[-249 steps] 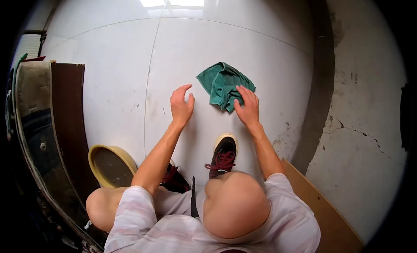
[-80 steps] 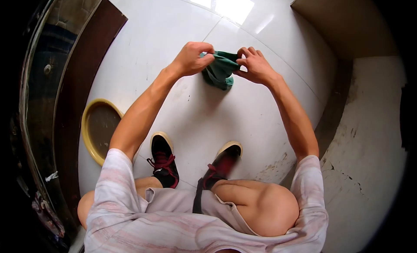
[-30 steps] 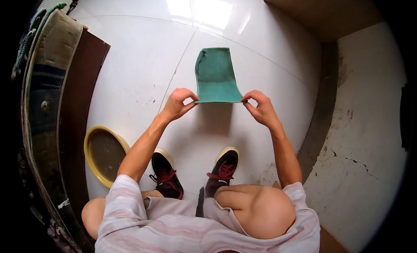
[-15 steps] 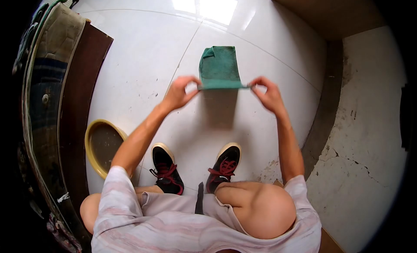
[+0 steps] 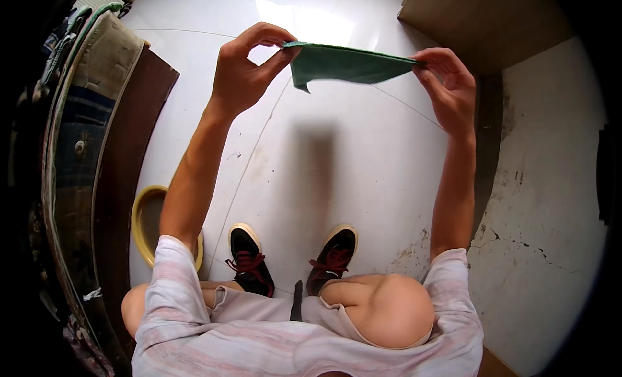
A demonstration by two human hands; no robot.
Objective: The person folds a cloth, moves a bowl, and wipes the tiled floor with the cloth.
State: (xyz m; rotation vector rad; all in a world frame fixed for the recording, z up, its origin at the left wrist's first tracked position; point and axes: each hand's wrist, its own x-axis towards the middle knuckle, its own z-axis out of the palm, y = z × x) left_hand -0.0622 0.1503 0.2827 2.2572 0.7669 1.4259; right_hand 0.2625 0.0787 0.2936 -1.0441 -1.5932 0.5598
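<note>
1. A green cloth (image 5: 350, 64) is in the air above the floor, stretched between two bare hands. Its top edge is almost straight, slanting slightly down toward the right hand, and a small pointed flap hangs near the left hand.
2. The left hand (image 5: 249, 69) pinches one end of the cloth between thumb and fingertips, leaving a rounded gap behind the pinch.
3. The right hand (image 5: 449, 85) grips the opposite end between thumb and bent fingers.
4. Below is a floor (image 5: 382, 163) of glossy white tiles with thin joints, some dark marks and a soft, blurred shadow (image 5: 315, 163).
5. Two black shoes (image 5: 249, 260) with dark red laces and pale soles stand apart on it. The person wears pale shorts (image 5: 259, 306) and a white-and-pink shirt (image 5: 285, 348).
6. A round yellow basin (image 5: 138, 225) sits beyond the left forearm, partly hidden by it; its contents are hard to make out.
7. Along the left side run a dark reddish-brown board (image 5: 129, 137) and a worn, buttoned padded panel (image 5: 78, 163).
8. On the right is a stained, cracked pale wall (image 5: 544, 202).
</note>
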